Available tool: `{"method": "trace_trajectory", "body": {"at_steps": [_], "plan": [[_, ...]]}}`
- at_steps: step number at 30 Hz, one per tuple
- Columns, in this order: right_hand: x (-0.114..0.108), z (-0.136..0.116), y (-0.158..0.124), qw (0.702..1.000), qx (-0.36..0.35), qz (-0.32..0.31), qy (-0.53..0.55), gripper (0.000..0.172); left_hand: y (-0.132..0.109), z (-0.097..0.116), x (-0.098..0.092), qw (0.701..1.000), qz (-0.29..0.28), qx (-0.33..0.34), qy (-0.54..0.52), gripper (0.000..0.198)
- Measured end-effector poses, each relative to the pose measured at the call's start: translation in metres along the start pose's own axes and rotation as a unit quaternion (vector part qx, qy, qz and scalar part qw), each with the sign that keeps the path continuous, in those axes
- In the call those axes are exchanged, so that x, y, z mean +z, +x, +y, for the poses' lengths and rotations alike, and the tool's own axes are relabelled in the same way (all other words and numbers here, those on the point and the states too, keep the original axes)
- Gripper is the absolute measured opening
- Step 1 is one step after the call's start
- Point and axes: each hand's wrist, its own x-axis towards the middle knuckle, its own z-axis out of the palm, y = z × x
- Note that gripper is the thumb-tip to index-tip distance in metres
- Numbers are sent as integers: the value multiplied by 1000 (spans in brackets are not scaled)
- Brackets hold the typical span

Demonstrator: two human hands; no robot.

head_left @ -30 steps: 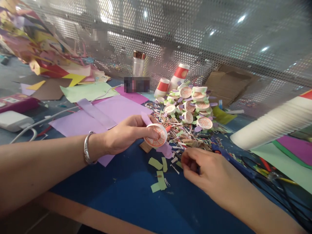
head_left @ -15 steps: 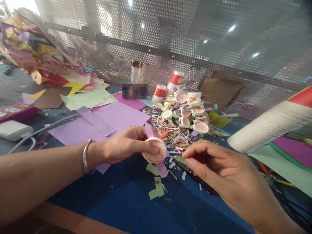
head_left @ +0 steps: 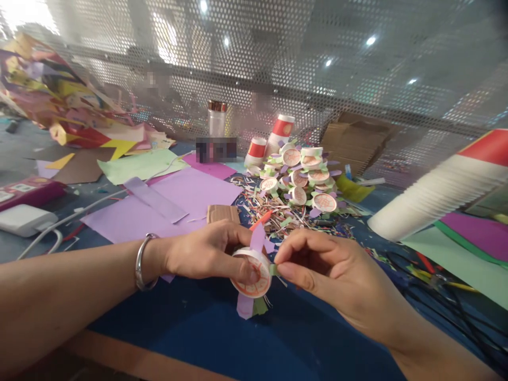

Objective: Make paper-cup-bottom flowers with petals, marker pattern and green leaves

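Note:
My left hand (head_left: 206,256) grips a cut-down paper cup base (head_left: 254,275), white with an orange print, its bottom facing me. Purple paper strips (head_left: 257,238) stick out above and below it. My right hand (head_left: 329,270) pinches a small green paper piece (head_left: 273,269) against the cup's right rim. Both hands hover just above the blue table (head_left: 190,323). A silver bangle (head_left: 142,263) circles my left wrist.
A heap of finished cup bases with petals (head_left: 304,177) sits on paper scraps behind my hands. Purple sheets (head_left: 174,201) lie at left, a long stack of white cups (head_left: 440,196) at right, tangled cables (head_left: 448,286) below it. A perforated metal screen (head_left: 317,69) closes the back.
My right hand rose from the scraps on the table with a green piece and came left to the cup's rim. My left hand drew the cup nearer and lower.

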Motion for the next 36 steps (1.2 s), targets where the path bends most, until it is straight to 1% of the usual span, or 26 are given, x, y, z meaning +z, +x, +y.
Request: {"method": "trace_trajectory", "body": {"at_steps": [8,13,16,23,27,30,33,34,36], "plan": [[3,0,2,1000,-2,-20,-14,8,-1,1,2,999,-20,-20,29,24],[4,2,2,999,4,-27,-36,6,-1,4,3,997,-18,-47,49,29],[4,2,2,999,4,-33,-30,5,0,5,3,997,-19,-58,49,28],[6,4,3,999,21,-47,7,8,1,3,2,997,-28,-43,62,24],[5,5,3,999,22,-46,16,9,1,3,1,998,-29,-30,43,22],[1,6,4,1000,11,-6,-21,10,2,1,-1,1000,-2,0,20,19],[-5,10,7,990,-4,42,-133,11,4,-2,-5,996,71,44,-22,16],[-6,11,7,984,-11,46,-172,11,4,-3,-6,993,97,54,-40,16],[-5,14,8,972,-21,31,-233,8,5,-5,-8,986,137,68,-70,14]]}}
